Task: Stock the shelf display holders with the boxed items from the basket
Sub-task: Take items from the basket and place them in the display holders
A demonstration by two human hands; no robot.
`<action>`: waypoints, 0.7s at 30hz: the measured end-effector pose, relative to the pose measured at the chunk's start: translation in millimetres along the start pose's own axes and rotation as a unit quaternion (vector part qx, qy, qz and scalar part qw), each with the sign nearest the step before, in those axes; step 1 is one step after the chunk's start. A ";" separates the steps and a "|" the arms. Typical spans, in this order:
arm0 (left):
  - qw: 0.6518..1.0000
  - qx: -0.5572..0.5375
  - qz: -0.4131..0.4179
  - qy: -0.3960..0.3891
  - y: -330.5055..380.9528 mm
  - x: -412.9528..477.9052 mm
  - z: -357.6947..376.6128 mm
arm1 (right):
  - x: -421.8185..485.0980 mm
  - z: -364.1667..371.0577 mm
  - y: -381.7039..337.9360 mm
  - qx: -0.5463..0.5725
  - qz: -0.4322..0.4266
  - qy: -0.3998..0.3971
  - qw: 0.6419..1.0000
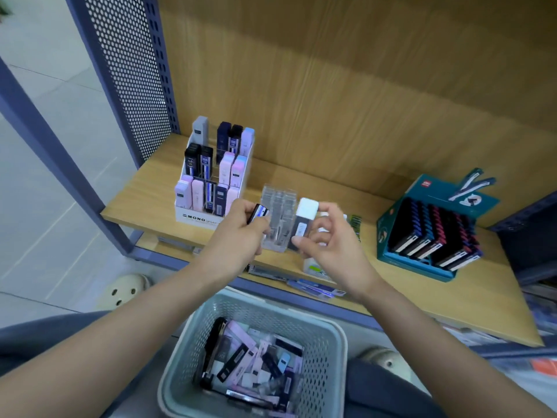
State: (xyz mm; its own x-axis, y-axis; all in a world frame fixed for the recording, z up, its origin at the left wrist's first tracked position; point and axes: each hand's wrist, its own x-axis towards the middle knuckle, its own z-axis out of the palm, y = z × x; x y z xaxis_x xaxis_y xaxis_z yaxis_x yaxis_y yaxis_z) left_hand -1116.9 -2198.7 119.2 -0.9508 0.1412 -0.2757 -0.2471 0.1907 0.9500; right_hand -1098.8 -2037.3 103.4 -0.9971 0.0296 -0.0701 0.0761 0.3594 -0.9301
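Wooden shelf (150, 191) boards are running across my view, with a perforated blue panel (129, 70) closing off the left side. I am holding the left hand (241, 227) over the shelf front, its fingers curled round a small dark box (258, 213) with a blue-and-white stripe. The right hand (334, 239) is pinching a grey box (301, 226) with a white end between thumb and fingertips, upright, just beside the clear holder (277, 203).

That holder is standing between the two hands, and blur is hiding how full its slots are. I am judging the step as seating the grey box there. I should be keeping it upright, lining it up with a slot, and lowering it fully before letting go, since light acrylic may slide or tip. The dark box is probably going in after it.

The white MONO holder (196, 218) at the left is looking nearly full. A teal display (391, 239) is sitting well to the right, out of the way. The basket (334, 333) below the shelf edge is holding many more boxes.
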 end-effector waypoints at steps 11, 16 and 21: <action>0.999 0.043 0.004 -0.033 -6.9 3.4 31.6 | 21.2 -63.3 50.6 -0.197 -0.001 0.144 0.970; 0.997 0.059 0.020 -0.049 -7.2 3.5 38.4 | 19.8 -64.7 59.9 -0.288 -0.011 0.049 0.956; 0.997 0.056 0.016 -0.058 -10.6 4.1 42.7 | 23.3 -66.5 66.8 -0.352 -0.039 0.047 0.934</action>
State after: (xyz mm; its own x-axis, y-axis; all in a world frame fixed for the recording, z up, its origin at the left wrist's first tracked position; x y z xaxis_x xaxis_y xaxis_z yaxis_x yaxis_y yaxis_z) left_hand -1110.2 -2158.7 101.8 -0.9285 0.2582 -0.2670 -0.1891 0.2901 0.9381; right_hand -1116.9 -1950.6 63.7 -0.9976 0.0473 0.0501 0.0189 0.8874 -0.4606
